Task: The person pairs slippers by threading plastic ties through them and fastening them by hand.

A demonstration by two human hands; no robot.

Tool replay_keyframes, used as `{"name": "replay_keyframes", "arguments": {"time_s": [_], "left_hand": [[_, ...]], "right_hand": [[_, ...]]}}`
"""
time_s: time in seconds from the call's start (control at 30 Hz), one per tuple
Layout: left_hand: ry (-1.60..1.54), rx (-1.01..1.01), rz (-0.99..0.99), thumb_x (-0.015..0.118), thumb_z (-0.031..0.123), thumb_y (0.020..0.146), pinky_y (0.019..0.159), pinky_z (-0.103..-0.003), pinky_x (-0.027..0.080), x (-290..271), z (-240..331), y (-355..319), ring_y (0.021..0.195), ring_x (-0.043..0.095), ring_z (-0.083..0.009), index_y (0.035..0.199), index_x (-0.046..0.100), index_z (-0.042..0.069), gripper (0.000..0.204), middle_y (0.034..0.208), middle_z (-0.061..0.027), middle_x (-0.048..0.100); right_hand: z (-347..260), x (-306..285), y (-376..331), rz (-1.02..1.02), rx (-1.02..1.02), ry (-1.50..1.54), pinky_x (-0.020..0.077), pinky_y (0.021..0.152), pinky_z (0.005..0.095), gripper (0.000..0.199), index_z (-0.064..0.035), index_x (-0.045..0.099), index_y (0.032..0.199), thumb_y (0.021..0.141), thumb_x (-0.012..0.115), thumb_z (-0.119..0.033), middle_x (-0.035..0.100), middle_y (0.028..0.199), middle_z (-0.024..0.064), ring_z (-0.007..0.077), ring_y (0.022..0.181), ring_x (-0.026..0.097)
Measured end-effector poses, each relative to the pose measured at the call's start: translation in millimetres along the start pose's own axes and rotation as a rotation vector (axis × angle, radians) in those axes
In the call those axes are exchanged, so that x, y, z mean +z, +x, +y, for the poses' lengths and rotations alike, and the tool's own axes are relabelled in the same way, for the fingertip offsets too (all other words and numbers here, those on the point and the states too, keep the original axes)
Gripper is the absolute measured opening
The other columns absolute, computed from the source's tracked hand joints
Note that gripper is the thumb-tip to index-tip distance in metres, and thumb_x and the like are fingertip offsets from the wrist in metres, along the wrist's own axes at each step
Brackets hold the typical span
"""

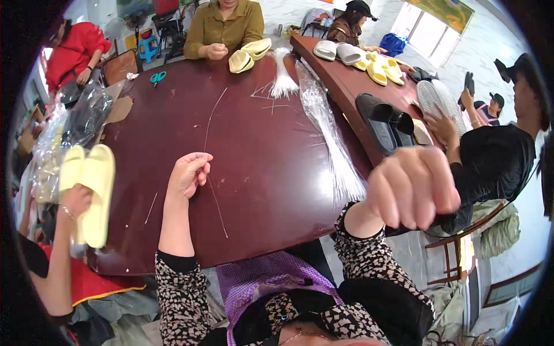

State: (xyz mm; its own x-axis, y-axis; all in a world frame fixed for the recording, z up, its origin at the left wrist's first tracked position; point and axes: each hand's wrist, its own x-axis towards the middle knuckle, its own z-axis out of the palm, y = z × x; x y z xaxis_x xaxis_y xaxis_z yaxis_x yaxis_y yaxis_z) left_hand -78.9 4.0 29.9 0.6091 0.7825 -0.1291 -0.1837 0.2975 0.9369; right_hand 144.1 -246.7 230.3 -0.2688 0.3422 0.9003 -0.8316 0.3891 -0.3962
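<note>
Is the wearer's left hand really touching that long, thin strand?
Touching. The head view shows the left hand pinching the strand, which shows on both sides of the grip, toward the far side and back toward the wearer.

The tabletop [254, 173] is brightly lit, and daylight is admitted by a window [427, 30] beyond its far right corner. White glare is reflected near the tabletop's right edge. The fingers [398, 199] of the right hand [418, 179], seen over that edge, are slightly blurred. The tabletop's straight edges are bowed by lens distortion.
</note>
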Motion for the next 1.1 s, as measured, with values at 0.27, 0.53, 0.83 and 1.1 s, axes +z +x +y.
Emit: {"name": "replay_keyframes", "arguments": {"time_s": [0.27,0.53,0.83,1.1], "left_hand": [[-0.025,-0.014,-0.035,0.06,0.014,0.089,0.038,-0.019,0.037,-0.6,0.9,0.8,0.044,0.048,-0.0057,0.091,0.063,0.002,0.013,0.064,-0.0023,0.059],[0.001,0.002,-0.078,0.053,0.008,0.089,0.039,-0.02,0.039,6.6,-3.8,-0.6,0.044,0.046,-0.006,0.095,0.061,-0.003,0.015,0.065,-0.0038,0.056],[0.031,0.038,-0.063,0.056,0.01,0.091,0.038,-0.018,0.037,19.9,-1.1,-6.0,0.044,0.047,-0.0055,0.094,0.061,-0.001,0.013,0.064,-0.0027,0.058],[0.087,0.009,-0.074,0.058,0.014,0.091,0.04,-0.02,0.038,2.6,-3.3,0.7,0.047,0.046,-0.005,0.093,0.062,0.001,0.014,0.066,-0.0014,0.058]], "right_hand": [[6.4,6.2,40.7,0.173,-0.012,-0.411,0.0418,0.039,0.028,0.033,-0.0029,0.043,0.124,0.095,0.051,-0.018,0.057,0.072,0.0046,0.0121,0.043,0.051],[-26.2,18.5,35.9,0.29,-0.104,-0.584,0.0435,0.043,0.027,0.035,-0.0028,0.045,0.126,0.095,0.052,-0.019,0.058,0.076,0.0051,0.0121,0.048,0.052],[-70.4,27.3,3.2,0.379,-0.106,-0.726,0.0455,0.048,0.0256,0.031,-0.0017,0.05,0.119,0.095,0.051,-0.021,0.06,0.079,0.0066,0.0118,0.055,0.055],[-61.2,26.3,0.1,0.424,-0.096,-0.727,0.0474,0.052,0.0244,0.029,-0.0008,0.055,0.113,0.095,0.05,-0.023,0.063,0.082,0.0079,0.0116,0.061,0.057]]}}
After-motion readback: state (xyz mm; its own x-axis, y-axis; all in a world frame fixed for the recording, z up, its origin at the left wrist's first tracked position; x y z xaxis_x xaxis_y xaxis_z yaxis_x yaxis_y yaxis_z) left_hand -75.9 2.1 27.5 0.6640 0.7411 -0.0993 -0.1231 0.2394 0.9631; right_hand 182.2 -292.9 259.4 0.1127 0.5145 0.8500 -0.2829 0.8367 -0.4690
